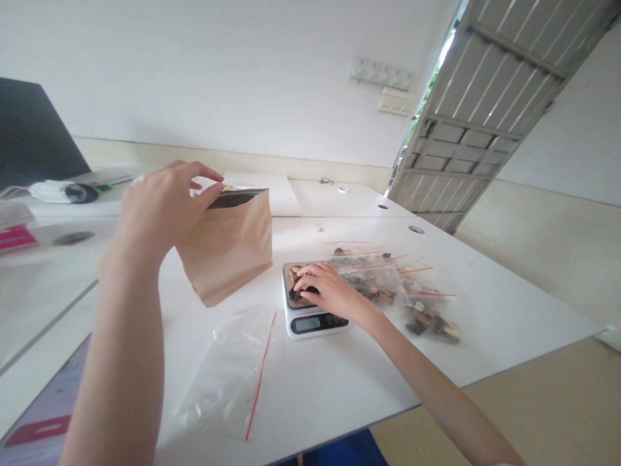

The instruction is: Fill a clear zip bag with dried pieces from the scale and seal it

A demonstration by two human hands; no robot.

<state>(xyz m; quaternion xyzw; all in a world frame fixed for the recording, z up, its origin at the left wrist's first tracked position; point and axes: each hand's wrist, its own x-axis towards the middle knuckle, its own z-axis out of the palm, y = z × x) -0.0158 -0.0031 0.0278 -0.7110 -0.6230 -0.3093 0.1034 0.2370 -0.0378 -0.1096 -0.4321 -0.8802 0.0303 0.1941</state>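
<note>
My left hand (167, 197) pinches the top edge of a brown paper bag (233, 246), which hangs tilted above the table with its dark mouth open. My right hand (325, 285) rests over the plate of a white digital kitchen scale (294, 323), fingers curled down onto small brown and black dried pieces (294, 275). Whether those fingers grip any piece is hard to make out. The scale's display is lit, but its figures are too small to read. In front of the bag lies a clear zip bag (223, 375) with a red seal line, flat on the table.
Several filled zip bags (373, 285) of dark and brown pieces lie right of the scale. A white camera-like device (63, 191) and a black screen (33, 133) stand at the back left. A pink packet (17, 238) is at the left edge. A metal door (480, 110) stands beyond.
</note>
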